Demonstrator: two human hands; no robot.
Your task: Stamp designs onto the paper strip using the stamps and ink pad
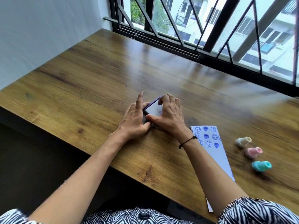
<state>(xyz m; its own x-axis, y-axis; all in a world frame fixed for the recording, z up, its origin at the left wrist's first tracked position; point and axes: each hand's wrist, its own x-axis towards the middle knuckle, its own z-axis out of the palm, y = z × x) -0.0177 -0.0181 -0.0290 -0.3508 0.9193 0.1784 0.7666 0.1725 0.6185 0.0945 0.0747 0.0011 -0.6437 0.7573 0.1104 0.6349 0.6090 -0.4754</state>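
Observation:
The ink pad (152, 108), a small dark case with a purple-edged lid tilted up, sits mid-table. My left hand (135, 119) steadies its left side, index finger stretched out. My right hand (169, 114) grips the lid from the right, thumb at the near edge. The white paper strip (213, 152) lies to the right, partly under my right forearm, with rows of blue stamped smiley faces and blobs at its far end. Three small stamps lie on their sides right of the strip: cream (243, 141), pink (253, 152), teal (261, 165).
The wooden table (97, 81) has its near edge running diagonally below my forearms. A white wall stands at the left. A barred window (210, 29) runs along the table's far side.

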